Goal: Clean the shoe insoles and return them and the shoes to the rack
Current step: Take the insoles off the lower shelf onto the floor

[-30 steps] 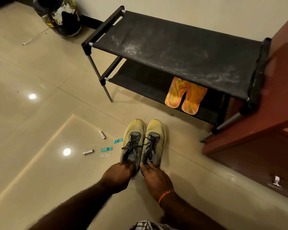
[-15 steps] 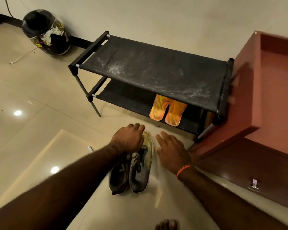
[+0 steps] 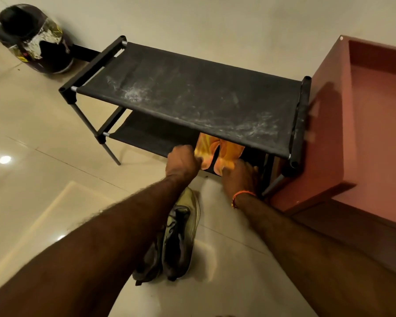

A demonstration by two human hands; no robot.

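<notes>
Two orange insoles lie side by side on the lower shelf (image 3: pixel 146 133) of a black fabric shoe rack (image 3: pixel 192 94), toes hidden under the dusty top shelf. My left hand (image 3: pixel 183 160) is closed at the heel edge of the left insole (image 3: pixel 207 149). My right hand (image 3: pixel 240 177) lies over the heel of the right insole (image 3: pixel 230 153); its grasp is hidden. A pair of yellow-and-grey laced shoes (image 3: pixel 181 234) stands on the floor between my forearms, the left one partly covered by my arm.
A red-brown wooden cabinet (image 3: pixel 364 122) stands tight against the rack's right end. A dark helmet (image 3: pixel 32 40) sits on the floor by the wall at the far left. Glossy beige tile floor (image 3: pixel 44 156) spreads left of the rack.
Both hands left the shoes and moved forward to the insoles on the lower shelf. The view shifted closer to the rack, and the shoes now sit nearer to me.
</notes>
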